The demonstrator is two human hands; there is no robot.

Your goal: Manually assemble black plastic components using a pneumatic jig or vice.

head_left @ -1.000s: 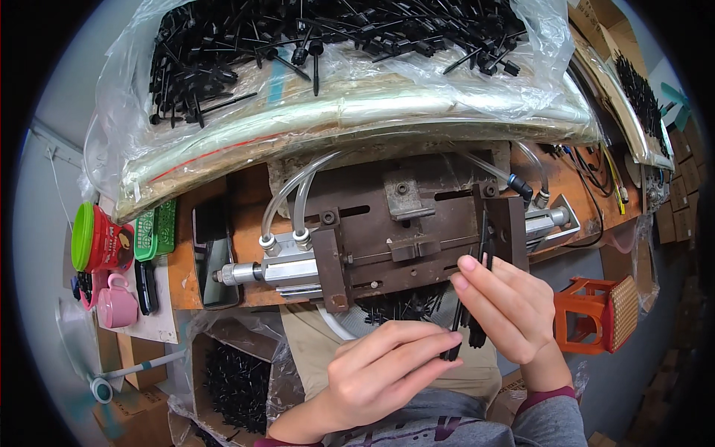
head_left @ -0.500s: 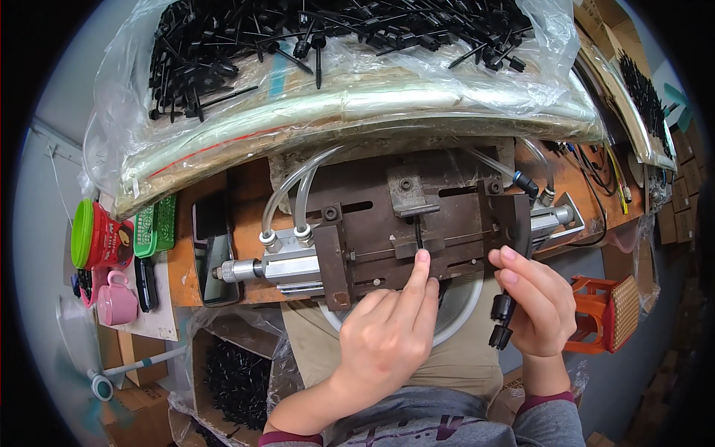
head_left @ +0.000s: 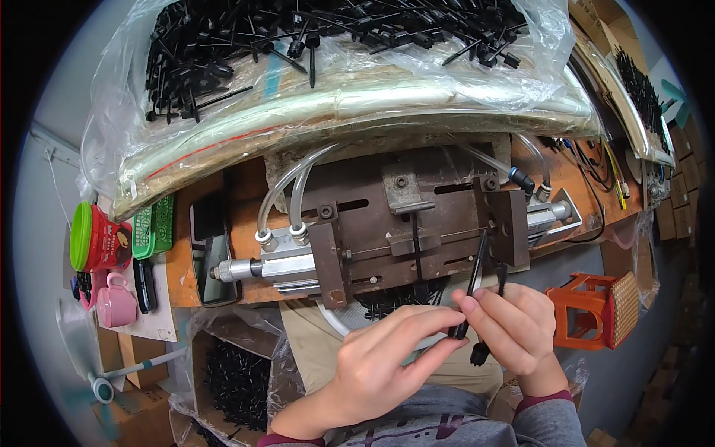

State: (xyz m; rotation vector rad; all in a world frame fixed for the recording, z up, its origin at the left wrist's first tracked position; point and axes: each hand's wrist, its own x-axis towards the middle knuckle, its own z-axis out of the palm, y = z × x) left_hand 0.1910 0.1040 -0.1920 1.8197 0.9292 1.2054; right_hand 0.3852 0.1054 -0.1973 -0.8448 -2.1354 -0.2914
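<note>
While both hands meet at the picture's five o'clock, just below the jig, the left hand stretches its thumb and forefinger to pinch the lower end of a thin black rod. The right hand is curled round a small bundle of like rods, with its forefinger also laid against the lifted one, probably to steady it. The rod stands nearly upright, its tip at twelve o'clock from the fingers and over the jig's right block, so it seems to be drawn singly from the bundle.

A clear bag heaped with more black rods fills the top. At nine o'clock stand a red can, a green basket and a pink cup; an orange stool sits at three o'clock.
</note>
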